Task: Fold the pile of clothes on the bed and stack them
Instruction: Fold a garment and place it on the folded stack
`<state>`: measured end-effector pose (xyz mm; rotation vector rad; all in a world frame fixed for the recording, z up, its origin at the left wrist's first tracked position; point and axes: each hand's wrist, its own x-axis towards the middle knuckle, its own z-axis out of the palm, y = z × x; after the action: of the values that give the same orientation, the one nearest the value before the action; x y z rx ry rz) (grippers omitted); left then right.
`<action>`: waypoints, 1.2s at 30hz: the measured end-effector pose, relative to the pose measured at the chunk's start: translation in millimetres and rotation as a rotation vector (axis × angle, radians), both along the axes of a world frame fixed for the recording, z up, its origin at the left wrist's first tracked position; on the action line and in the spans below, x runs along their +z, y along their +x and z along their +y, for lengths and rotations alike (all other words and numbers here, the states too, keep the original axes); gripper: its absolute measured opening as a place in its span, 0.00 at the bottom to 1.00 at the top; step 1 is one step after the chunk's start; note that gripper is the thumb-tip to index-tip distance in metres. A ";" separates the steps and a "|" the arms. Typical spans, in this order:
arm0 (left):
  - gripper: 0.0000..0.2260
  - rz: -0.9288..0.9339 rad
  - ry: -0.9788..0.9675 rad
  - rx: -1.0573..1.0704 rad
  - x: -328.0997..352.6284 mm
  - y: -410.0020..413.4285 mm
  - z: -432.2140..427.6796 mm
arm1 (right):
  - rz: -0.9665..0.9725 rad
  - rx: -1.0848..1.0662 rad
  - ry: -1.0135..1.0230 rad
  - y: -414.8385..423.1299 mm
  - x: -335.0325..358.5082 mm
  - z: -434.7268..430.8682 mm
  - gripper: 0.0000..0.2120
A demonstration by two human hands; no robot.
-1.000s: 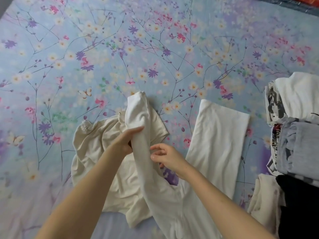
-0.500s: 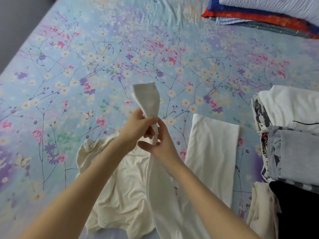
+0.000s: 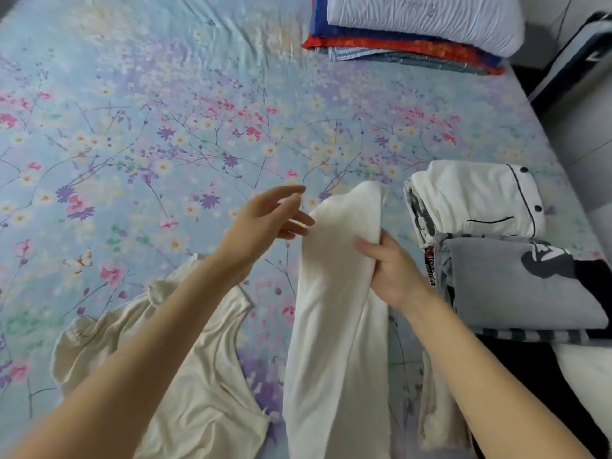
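Fingers of the right hand [image 3: 394, 273] pinch the white garment [image 3: 334, 326], seemingly to align its fold, left hand [image 3: 261, 223] hovering spread.

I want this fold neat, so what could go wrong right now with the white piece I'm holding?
Only the right hand grips the white garment; the left hand is open at its edge, so the upper end may flop. The cream garment lies crumpled under the left forearm and could get dragged. The folded stack sits close to the right hand and might be nudged.
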<state>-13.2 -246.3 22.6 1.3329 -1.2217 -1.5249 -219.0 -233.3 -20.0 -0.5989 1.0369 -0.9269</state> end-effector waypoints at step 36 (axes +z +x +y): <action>0.22 -1.017 -0.776 -0.900 -226.2 -31.1 205.4 | 1.457 0.537 -0.825 -47.0 -155.6 24.8 0.21</action>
<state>-44.3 -40.9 -203.5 1.0037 -2.9491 -0.5398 -266.0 -208.5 -175.5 -2.3224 1.5621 -0.2678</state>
